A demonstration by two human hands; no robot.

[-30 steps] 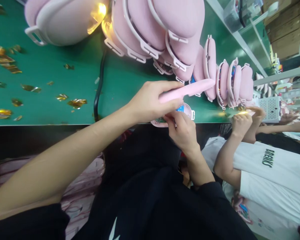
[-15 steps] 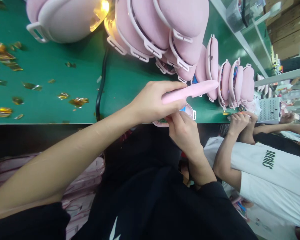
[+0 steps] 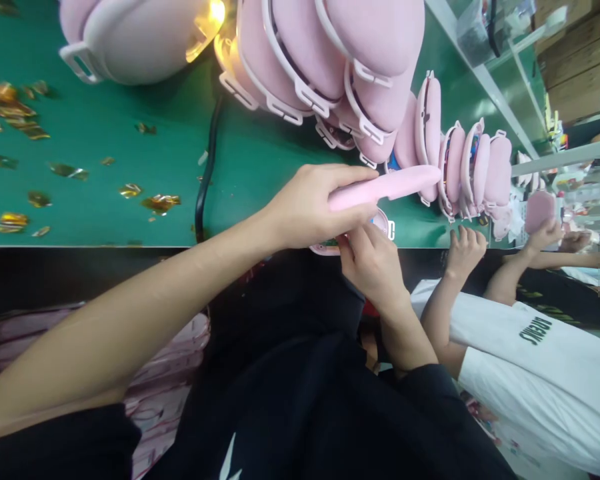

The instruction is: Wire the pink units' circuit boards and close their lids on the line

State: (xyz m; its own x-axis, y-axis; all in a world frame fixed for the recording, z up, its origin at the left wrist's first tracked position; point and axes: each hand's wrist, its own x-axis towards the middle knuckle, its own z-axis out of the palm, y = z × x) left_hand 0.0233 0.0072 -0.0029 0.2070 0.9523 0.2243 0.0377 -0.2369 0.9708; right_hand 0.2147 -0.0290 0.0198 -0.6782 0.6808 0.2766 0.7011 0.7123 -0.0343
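My left hand is closed around a smooth pink shell, held on edge above the front of the green table. Just below it, my right hand has its fingers bent together at an open pink half-case with a white loop on its side. What those fingers grip is hidden. Part of the half-case lies behind both hands at the table edge.
Stacked pink cases stand beyond my hands, with a row of them to the right. A black cable and gold foil scraps lie left. A co-worker's hand is at right.
The view has shifted slightly, while my hands keep nearly the same pose. At the right, the co-worker's hands have moved apart, and one now holds up a pink piece.
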